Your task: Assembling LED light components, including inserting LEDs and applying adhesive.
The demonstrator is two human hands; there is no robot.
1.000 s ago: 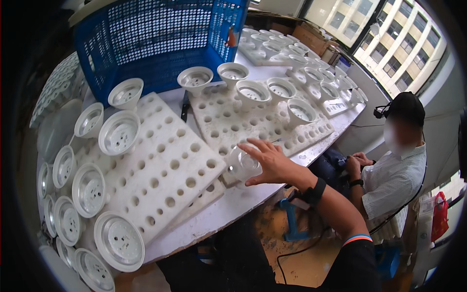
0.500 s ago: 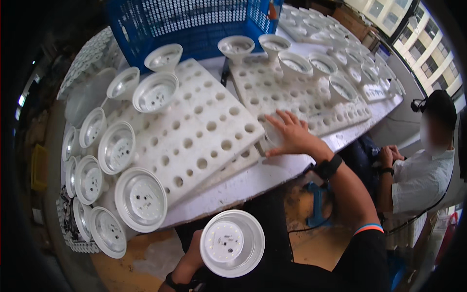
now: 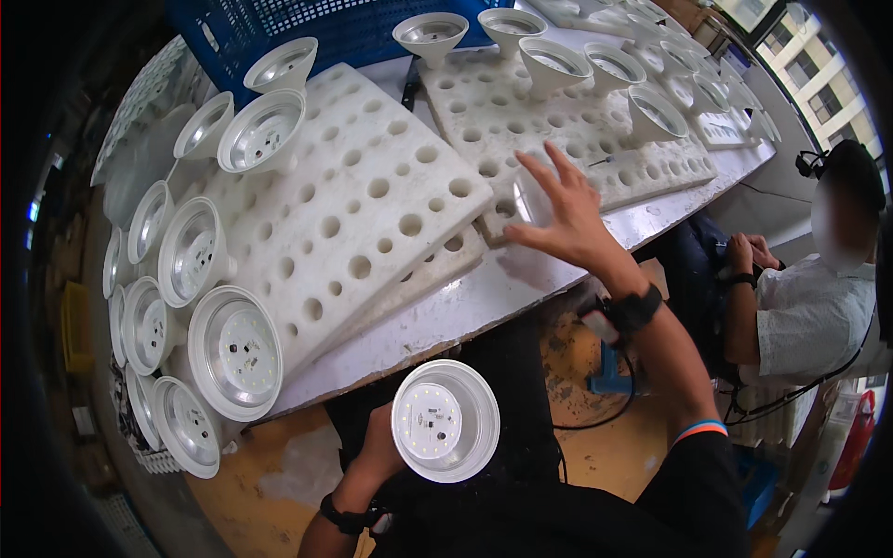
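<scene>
My left hand [image 3: 379, 448] grips a white cup-shaped LED lamp housing [image 3: 474, 418] from its left side, over my lap. The housing's open mouth faces up, showing a round board with small yellow LEDs; most of my fingers are hidden behind it. Over the front edge of the right foam board, my right hand [image 3: 579, 219] has its thumb and fingers curved widely around a clear round disc [image 3: 532, 197], which is blurred and see-through. Beneath lie two white foam boards, the left one [image 3: 344, 200] and the right one [image 3: 558, 121], both full of round holes.
Several similar housings stand along the left board's outer side, one of them [image 3: 235, 353] at the near corner. More housings [image 3: 555, 67] sit on the right board. A blue perforated crate [image 3: 219, 56] is at the back. A seated person [image 3: 809, 307] is at the right.
My view has shifted, so the boards and crate appear higher. My right hand, with the clear disc, has moved slightly right relative to the boards. The lamp housing stays in my left hand.
</scene>
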